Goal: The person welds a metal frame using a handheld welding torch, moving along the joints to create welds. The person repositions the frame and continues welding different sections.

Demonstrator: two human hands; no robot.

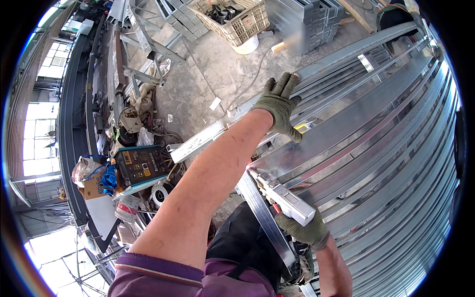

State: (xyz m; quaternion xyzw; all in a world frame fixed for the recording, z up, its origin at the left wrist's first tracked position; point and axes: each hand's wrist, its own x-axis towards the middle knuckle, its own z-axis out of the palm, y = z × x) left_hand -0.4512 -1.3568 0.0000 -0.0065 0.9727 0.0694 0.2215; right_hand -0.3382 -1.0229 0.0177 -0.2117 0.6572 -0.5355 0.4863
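My right hand (309, 231), in a green work glove, is wrapped round a silver, boxy handheld welding gun (291, 202). The gun's narrow nozzle points up and left, its tip at the corner where a short steel tube (267, 215) meets a long flat steel bar (316, 143). Reaching across with fingers spread, my gloved left hand (278, 106) holds nothing. It is over the near-left end of the metal framework, next to a long outer tube (237, 113); whether it presses on the metal, I cannot tell.
Many parallel steel bars (391, 198) fill the right side. A dark control box (143, 166) and a wire spool (160, 194) stand at left. Farther off are a beige crate (245, 24) of dark parts, stacked steel tubes (309, 29) and another person (396, 20) at upper right.
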